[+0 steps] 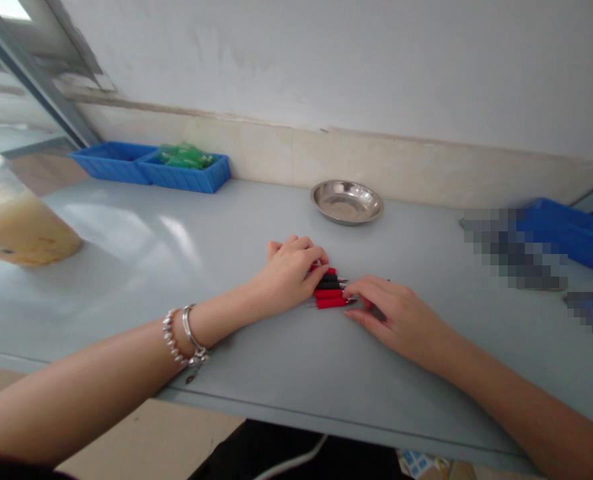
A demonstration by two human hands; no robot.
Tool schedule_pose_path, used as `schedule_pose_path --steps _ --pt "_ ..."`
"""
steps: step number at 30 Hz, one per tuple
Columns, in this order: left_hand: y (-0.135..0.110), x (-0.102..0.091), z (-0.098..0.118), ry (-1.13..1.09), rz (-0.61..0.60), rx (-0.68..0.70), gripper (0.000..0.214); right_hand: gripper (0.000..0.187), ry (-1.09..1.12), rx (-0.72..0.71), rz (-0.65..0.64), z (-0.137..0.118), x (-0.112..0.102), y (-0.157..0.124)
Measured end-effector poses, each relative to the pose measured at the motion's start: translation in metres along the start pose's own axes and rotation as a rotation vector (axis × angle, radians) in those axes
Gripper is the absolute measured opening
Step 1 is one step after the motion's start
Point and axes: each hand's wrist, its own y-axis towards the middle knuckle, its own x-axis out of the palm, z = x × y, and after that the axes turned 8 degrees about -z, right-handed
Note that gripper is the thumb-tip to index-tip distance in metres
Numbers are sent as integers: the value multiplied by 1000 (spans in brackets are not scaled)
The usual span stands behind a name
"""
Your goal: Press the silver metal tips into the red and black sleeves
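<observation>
A small row of red and black plug-like parts (pixel 330 291) with metal tips lies in the middle of the grey table (pixel 176 267). My left hand (pixel 290 272), bracelets on its wrist, rests curled over their left ends and presses on them. From the right, my right hand (pixel 395 313) touches their metal tips, fingers bent and close together. What the fingers of either hand pinch is hidden beneath them.
A steel dish (pixel 347 201) sits behind the parts near the wall. Two blue trays (pixel 151 165) stand at the back left, one holding green pieces. A plastic cup of drink (pixel 13 220) is at the far left. Another blue tray (pixel 571 233) lies at the right.
</observation>
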Motion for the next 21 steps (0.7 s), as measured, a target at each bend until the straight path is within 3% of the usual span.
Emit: schedule_pose_path --steps 10,21 --pt "1 0 1 20 -12 -22 20 9 27 42 -2 3 2 1" --pt "0 -1 3 -19 30 -13 20 6 93 -11 106 2 1 0"
